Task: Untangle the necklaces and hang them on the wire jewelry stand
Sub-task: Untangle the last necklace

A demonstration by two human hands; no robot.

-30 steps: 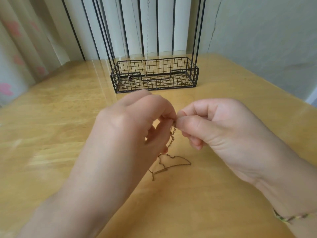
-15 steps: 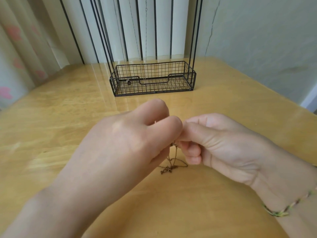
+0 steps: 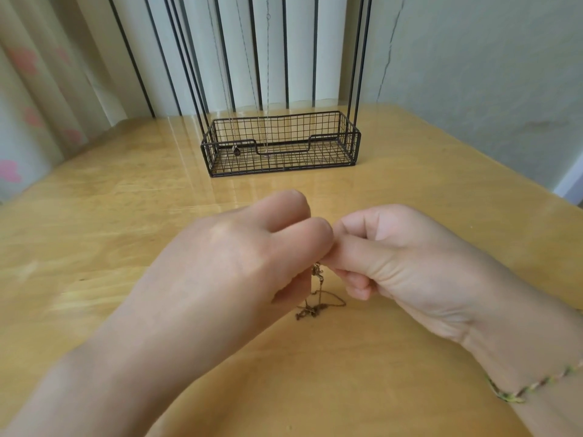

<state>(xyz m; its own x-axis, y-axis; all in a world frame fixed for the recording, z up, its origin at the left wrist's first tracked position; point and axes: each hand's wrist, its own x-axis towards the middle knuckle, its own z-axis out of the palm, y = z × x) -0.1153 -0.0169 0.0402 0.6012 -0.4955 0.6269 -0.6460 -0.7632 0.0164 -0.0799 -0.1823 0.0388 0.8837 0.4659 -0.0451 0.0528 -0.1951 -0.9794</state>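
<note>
So, the tangled necklace (image 3: 318,305) is pinched from both sides over the wooden table (image 3: 126,216). It's gripped by the left hand (image 3: 239,263) from 9 o'clock and by the right hand (image 3: 394,263) from 3 o'clock. Fingers are curled on both, tips pressed together, so the exact pinch point is mostly hidden. A short knotty bit of chain is seen hanging straight down at 6 o'clock from the pinch. The rest is left in a little heap and loop on the tabletop just below.

The wire jewelry stand (image 3: 284,152) is parked at 12 o'clock, well apart from the hands. A couple of thin chains (image 3: 267,74) are already hung on it, with a small pendant (image 3: 236,150) dangling at basket level toward its 9 o'clock end. A braided bracelet (image 3: 517,395) is worn on the right wrist.
</note>
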